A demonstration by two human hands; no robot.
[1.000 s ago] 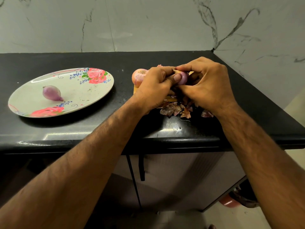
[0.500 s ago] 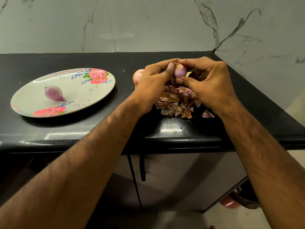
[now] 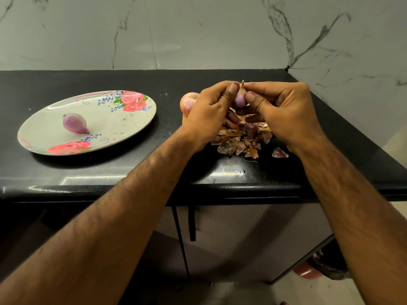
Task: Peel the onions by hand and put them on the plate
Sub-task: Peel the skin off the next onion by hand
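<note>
Dim warm indoor light, soft glare on countertop (image 3: 92, 179) edge, sharp focus, wide-angle edge bowing

- Your work surface is a black, glossy stone counter (image 3: 88, 172) that runs from the left edge to the marble wall on the right, with a rounded near edge.
- On its left half you have a white oval plate (image 3: 110, 119) printed with pink roses, lying flat and well apart from everything else.
- Right of centre, towards the far side, sits an onion with its skin on (image 3: 187, 102); you cannot tell whether it rests on the stone or on the yellow flat piece (image 3: 233, 134) beside it.
- Near that piece lies a heap of dry peels (image 3: 233, 147), brown and purple.
- One loose peel (image 3: 279, 153) lies just right of the heap.
- Small crumbs (image 3: 243, 171) dot the stone close to the near edge.
</note>
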